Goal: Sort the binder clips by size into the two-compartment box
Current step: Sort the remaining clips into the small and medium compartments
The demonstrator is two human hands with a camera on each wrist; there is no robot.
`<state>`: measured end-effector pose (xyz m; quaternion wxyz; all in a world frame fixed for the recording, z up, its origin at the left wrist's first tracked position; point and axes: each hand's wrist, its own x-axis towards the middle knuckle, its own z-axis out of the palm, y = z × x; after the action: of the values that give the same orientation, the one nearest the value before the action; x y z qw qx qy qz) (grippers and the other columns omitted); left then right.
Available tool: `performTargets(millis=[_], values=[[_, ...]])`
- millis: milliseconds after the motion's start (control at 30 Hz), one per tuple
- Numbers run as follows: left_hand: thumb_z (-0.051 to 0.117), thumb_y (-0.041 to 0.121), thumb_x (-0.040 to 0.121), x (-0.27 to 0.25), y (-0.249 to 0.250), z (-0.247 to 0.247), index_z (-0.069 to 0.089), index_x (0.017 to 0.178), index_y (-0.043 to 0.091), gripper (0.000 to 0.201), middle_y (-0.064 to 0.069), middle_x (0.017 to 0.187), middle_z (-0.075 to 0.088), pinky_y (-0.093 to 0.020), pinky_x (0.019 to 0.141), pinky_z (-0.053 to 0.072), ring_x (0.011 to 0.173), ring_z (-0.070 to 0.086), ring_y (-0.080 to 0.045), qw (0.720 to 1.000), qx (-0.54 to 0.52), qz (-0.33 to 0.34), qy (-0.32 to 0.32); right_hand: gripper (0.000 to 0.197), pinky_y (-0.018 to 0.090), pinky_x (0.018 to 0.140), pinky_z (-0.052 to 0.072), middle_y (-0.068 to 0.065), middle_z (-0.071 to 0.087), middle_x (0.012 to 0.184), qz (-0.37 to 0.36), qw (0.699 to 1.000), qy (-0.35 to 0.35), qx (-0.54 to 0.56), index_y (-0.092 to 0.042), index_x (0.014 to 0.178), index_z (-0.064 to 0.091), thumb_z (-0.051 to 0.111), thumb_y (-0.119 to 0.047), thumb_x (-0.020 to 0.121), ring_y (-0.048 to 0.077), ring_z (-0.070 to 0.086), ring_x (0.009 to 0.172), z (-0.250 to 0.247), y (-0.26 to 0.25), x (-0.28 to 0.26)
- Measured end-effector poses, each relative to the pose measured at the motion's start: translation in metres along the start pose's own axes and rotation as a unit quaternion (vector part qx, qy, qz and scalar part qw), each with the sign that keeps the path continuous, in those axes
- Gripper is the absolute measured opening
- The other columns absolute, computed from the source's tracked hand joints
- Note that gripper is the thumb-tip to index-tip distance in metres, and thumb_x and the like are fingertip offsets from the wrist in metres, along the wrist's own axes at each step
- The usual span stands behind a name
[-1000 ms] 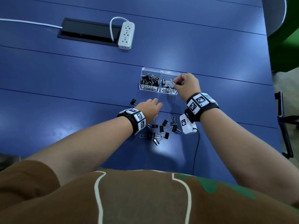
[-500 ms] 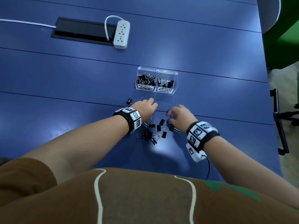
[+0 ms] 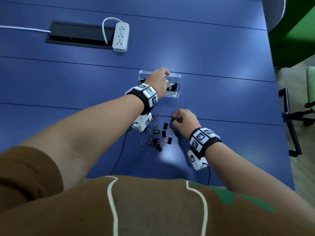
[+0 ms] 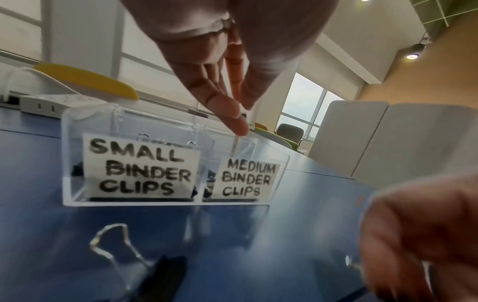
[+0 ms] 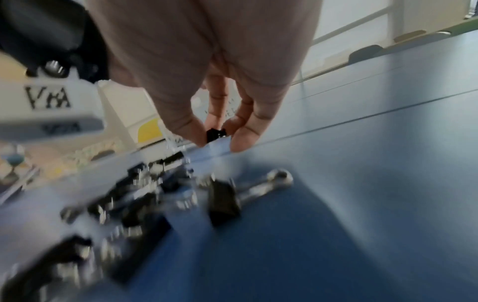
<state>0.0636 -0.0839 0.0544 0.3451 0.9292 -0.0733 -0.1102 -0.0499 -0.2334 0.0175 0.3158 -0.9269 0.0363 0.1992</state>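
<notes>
My left hand (image 3: 157, 80) covers the small-clip side of the box (image 3: 177, 77) from the head view, so I can't see what lies in it. From the left wrist, the paper labels (image 4: 141, 168) hide most of both compartments' contents, and only a thin wire handle (image 4: 235, 146) shows below my fingertips (image 4: 238, 122); its clip body is out of sight. The right wrist view is smeared: the loose clips (image 5: 134, 194) on the surface (image 5: 362, 183) blur together, uncountable.
</notes>
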Motion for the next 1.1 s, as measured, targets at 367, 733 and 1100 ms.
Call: performTargets(millis=[367,733,1100], values=[[0.048,0.008,0.084,-0.066,-0.067,-0.009,0.063,0.092,0.016,0.018,-0.002,0.096,0.056,-0.036,0.079,0.051,0.089,0.058,-0.024,0.996,0.054,-0.064,-0.009,0.018,0.028,0.076,0.045,0.003,0.051,0.089,-0.049,0.99,0.124,0.053,-0.014,0.098,0.063,0.06,-0.015,0.08,0.017,0.049,0.076,-0.054,-0.06,0.074],[0.062,0.014,0.085,-0.097,-0.109,-0.001,0.055,0.123,0.013,0.039,-0.011,0.122,0.049,-0.042,0.098,0.045,0.114,0.048,-0.03,0.991,0.097,-0.074,-0.055,0.032,0.038,0.099,0.045,0.013,0.047,0.126,-0.122,0.979,-0.082,-0.14,-0.008,0.117,0.056,0.055,-0.011,0.085,0.029,0.054,0.106,0.023,-0.081,0.062],[0.053,0.004,0.088,-0.101,-0.108,-0.002,0.054,0.112,0.011,0.025,-0.011,0.113,0.046,-0.045,0.084,0.052,0.092,0.056,-0.031,0.991,0.076,-0.096,-0.055,0.026,0.038,0.092,0.046,0.011,0.05,0.119,-0.106,0.984,-0.062,-0.127,-0.009,0.108,0.057,0.059,-0.014,0.083,0.03,0.051,0.108,0.037,-0.074,0.059]])
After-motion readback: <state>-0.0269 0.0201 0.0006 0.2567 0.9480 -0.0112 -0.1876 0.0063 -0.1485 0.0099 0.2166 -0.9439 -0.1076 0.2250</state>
